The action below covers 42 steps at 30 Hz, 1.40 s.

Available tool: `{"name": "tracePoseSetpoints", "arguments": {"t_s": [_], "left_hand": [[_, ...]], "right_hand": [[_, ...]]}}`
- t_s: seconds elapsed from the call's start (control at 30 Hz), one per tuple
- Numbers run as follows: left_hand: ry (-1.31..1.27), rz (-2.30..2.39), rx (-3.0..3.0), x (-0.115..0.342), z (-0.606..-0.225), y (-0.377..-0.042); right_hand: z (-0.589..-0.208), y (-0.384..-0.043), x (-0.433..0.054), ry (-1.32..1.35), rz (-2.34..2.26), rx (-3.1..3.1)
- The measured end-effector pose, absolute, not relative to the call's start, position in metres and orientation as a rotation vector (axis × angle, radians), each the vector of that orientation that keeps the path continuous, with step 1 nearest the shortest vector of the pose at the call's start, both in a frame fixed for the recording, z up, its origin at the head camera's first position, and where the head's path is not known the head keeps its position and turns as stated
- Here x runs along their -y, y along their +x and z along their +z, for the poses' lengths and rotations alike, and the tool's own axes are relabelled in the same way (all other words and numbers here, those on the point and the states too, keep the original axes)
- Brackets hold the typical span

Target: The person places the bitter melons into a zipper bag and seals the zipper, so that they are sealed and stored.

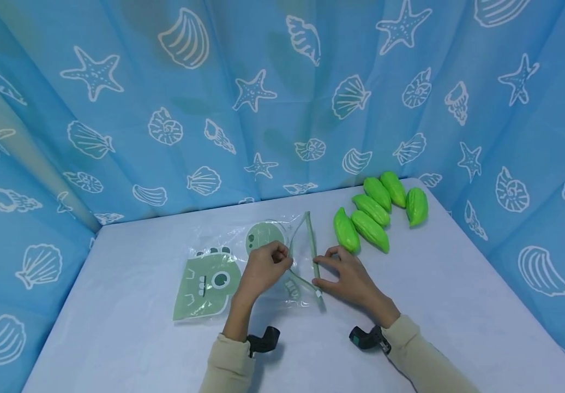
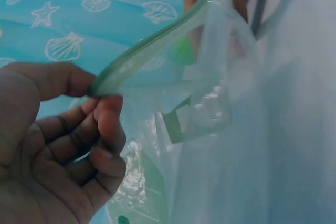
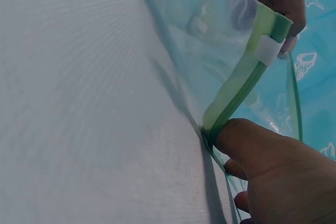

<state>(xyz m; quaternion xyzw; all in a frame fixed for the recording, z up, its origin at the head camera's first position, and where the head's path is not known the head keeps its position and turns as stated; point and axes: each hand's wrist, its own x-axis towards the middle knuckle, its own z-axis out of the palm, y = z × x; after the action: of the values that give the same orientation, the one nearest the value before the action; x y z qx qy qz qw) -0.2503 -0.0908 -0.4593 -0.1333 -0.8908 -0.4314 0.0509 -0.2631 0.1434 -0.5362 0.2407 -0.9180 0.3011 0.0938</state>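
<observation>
A clear slider zip bag [image 1: 243, 284] with green cartoon print and a green zip strip lies on the table, its mouth toward the right and pulled apart. My left hand [image 1: 265, 267] pinches one lip of the mouth between thumb and forefinger; in the left wrist view that hand [image 2: 63, 129] holds the green strip [image 2: 142, 45] raised. At the other lip is my right hand [image 1: 348, 275], gripping the edge, with its thumb against the strip [image 3: 231, 103] in the right wrist view. A white slider [image 3: 269, 50] sits near the strip's end. Some right fingertips are hidden.
Several bright green, ridged, fruit-like pieces [image 1: 370, 229] lie in a group at the back right of the white table [image 1: 130, 262], just beyond my right hand. A blue curtain [image 1: 263, 125] with shell prints hangs along the back and sides.
</observation>
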Motion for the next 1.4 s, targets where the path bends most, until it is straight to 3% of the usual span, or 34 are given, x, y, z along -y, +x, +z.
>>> {"name": "tracePoseSetpoints", "arguments": {"t_s": [0.37, 0.77, 1.03, 1.4], "left_hand": [[-0.496, -1.644, 2.620, 0.102, -0.453, -0.248], [-0.500, -1.562, 2.679, 0.090, -0.461, -0.250], [-0.512, -1.557, 2.654, 0.089, -0.460, -0.249], [-0.492, -1.559, 2.641, 0.089, -0.457, -0.249]], "right_hand": [[-0.538, -0.263, -0.143, 0.690, 0.886, 2.727], [-0.530, -0.263, -0.147, 0.689, 1.150, 2.474], [-0.525, -0.269, -0.165, 0.444, 0.915, 2.194], [-0.533, -0.276, -0.178, 0.213, 0.713, 2.383]]}}
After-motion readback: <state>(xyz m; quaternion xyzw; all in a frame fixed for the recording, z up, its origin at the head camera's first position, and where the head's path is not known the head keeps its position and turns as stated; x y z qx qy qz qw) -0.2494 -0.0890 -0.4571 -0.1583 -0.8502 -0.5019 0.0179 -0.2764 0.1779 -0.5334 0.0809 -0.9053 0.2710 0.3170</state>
